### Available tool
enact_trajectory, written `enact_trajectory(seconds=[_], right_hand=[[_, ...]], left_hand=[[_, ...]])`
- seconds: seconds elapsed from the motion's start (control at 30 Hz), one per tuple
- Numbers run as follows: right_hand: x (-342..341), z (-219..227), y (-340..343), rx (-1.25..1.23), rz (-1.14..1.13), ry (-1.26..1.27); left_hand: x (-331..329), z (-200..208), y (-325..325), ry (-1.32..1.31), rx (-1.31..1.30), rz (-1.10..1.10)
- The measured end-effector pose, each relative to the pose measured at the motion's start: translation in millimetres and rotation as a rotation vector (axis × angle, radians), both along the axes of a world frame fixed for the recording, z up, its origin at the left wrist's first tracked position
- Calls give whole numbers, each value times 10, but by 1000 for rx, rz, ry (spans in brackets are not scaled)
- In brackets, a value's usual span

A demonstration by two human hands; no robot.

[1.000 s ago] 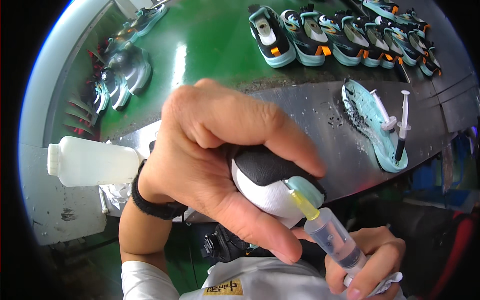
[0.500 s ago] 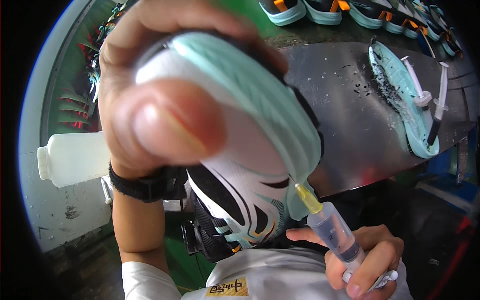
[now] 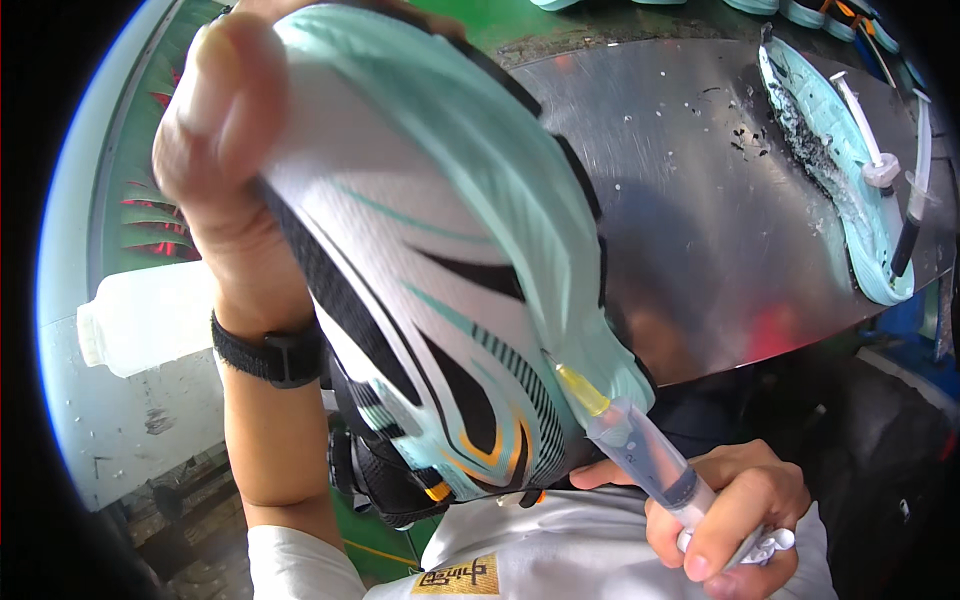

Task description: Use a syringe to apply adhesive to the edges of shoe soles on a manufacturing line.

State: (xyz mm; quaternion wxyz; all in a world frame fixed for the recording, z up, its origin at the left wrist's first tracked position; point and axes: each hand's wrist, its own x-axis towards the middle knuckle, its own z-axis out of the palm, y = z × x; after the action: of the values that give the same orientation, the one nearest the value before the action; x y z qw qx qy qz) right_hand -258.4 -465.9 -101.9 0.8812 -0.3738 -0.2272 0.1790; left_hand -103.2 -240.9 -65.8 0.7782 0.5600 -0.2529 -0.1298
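My left hand (image 3: 225, 130) grips a white, black and mint running shoe (image 3: 420, 260) by its toe end, thumb over the upper. The shoe is tilted, its mint midsole turned to the right. In my right hand (image 3: 735, 510) is a syringe (image 3: 645, 455) with a yellow needle hub, some clear liquid in its barrel. The needle tip is at the seam between upper and midsole, toward the heel; whether it has gone in I cannot tell. The fingers of my left hand behind the shoe are mostly hidden.
On the metal table (image 3: 680, 240) at right lies a loose mint sole (image 3: 835, 180) with dark crumbs along it. Two more syringes (image 3: 905, 235) rest on that sole. A white plastic bottle (image 3: 150, 315) is at left. Several shoes (image 3: 800, 12) line the far edge.
My left hand has shifted left with the shoe, turning it so more of the side shows. The needle tip has moved slightly left along the seam, from farther toward the middle.
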Motion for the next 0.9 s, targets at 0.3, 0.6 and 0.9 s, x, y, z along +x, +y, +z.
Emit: enact_trajectory(seconds=[0.3,0.6,0.9], right_hand=[[-480,-411,-258,291,154,369],[-535,-720,-306,628,236,548],[-487,-780,-135,738,246,780]], left_hand=[[194,-153,284,44,281,520],[-286,-62,797,139,683,971],[-1247,-266,975,262,708,997]])
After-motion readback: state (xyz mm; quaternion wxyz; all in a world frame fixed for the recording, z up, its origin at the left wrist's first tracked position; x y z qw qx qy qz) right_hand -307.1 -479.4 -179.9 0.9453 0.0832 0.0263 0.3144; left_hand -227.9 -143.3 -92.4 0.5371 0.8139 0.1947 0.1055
